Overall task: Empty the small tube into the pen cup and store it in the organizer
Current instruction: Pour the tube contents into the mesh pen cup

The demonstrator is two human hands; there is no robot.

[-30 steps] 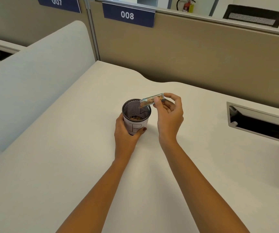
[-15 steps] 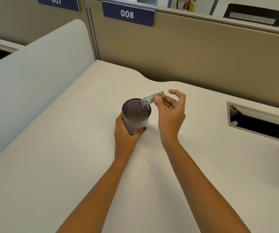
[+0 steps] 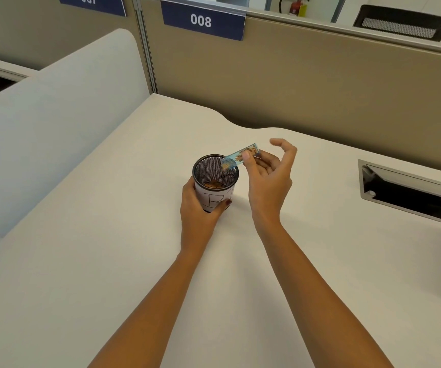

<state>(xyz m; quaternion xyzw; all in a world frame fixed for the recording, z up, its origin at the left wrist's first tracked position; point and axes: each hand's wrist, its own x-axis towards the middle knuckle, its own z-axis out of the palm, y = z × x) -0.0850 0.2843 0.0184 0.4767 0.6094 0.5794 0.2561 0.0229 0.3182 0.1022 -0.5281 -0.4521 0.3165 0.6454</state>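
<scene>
A black wire-mesh cylindrical pen cup (image 3: 215, 179), wrapped low down in a white paper label with a hand-drawn letter, stood on the smooth off-white counter (image 3: 107, 261). The left hand (image 3: 200, 208) curled its fingers (image 3: 226, 203) around the cup's lower wall. The right hand (image 3: 267, 179) pinched a small clear plastic tube (image 3: 240, 156) between thumb and fingers, the index finger lifted free. The tube slanted, its long axis running from upper right down-left, its lower mouth over the cup's rim. Small brown pieces lay in the cup's bottom.
</scene>
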